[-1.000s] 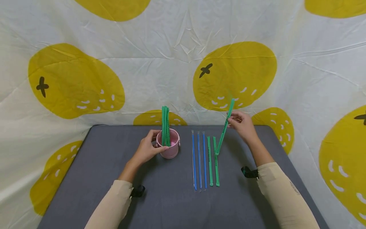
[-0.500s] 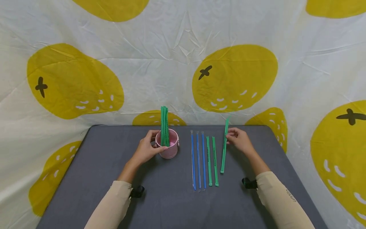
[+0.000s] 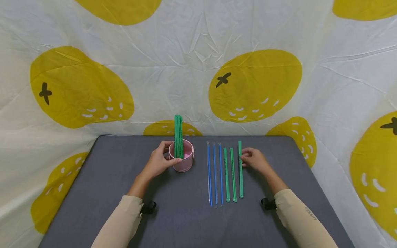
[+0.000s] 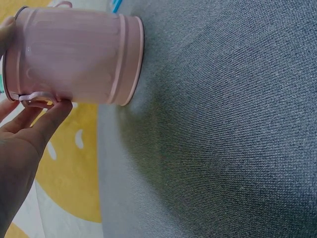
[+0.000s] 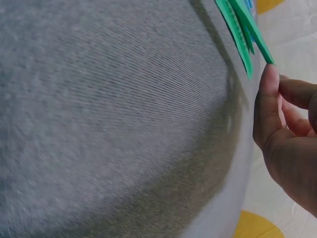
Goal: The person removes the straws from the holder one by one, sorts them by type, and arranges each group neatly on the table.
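My left hand (image 3: 158, 162) grips the pink pail (image 3: 183, 166) at its rim, thumb in front and fingers round the left side. Several green-wrapped straws (image 3: 179, 134) stand upright in the pail. The left wrist view shows fingers against the pail's ribbed wall (image 4: 74, 54), near a handle lug. On the right, my right hand (image 3: 255, 159) pinches one green-wrapped straw (image 3: 240, 179) near its upper end, between thumb and fingers. That straw is nearly parallel to two other green-wrapped straws (image 3: 230, 175) just left of it, its near end close over the table.
Left of the green pair lie three blue straws (image 3: 215, 179) in clear wrappers, side by side on the dark grey table (image 3: 183, 220). Behind the table's far edge hangs a white cloth (image 3: 173, 89) with yellow fruit prints.
My right hand has come down and toward me with the green-wrapped straw, which swung from tilted to nearly parallel with the row. The left hand and pail have stayed put.
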`<state>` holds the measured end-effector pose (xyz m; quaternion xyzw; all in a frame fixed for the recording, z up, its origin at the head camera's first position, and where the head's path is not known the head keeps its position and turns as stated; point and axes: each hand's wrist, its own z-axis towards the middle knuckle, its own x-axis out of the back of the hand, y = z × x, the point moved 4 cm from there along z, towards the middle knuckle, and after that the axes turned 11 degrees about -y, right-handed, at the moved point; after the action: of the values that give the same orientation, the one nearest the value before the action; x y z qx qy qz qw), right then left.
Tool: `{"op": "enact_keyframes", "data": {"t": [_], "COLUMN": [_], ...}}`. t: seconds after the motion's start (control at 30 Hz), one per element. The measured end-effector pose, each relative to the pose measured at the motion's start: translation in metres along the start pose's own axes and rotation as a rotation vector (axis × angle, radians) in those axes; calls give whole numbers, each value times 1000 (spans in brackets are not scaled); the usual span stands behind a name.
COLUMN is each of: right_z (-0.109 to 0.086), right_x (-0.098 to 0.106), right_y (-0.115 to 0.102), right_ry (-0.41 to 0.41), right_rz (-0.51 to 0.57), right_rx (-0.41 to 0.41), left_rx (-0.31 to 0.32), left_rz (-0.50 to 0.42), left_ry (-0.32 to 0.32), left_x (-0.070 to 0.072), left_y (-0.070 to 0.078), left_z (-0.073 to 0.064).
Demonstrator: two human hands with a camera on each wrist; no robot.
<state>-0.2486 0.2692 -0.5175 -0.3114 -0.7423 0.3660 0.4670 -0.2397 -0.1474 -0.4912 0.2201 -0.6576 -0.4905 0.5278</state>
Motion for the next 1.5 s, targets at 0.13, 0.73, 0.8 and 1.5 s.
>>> {"op": "enact_keyframes", "data": {"t": [0.13,0.73,0.8,1.5], "right_z": [2,0,-1,1], "right_x": [-5,-16,-16,-9], "right_y": [7,7,5,-34], "right_ry": [-10,56,59,136], "right_rz": [10,-81,-103,-287], "right_rx": [-20,-65,-63,122], "left_rx": [0,-3,-9,-6], "left_rz": [2,-4,-8,-7], "left_ry": [1,2,0,-15], "left_x": [0,0,0,0], "left_y": [0,0,-1,0], "left_z": [0,0,0,-1]}}
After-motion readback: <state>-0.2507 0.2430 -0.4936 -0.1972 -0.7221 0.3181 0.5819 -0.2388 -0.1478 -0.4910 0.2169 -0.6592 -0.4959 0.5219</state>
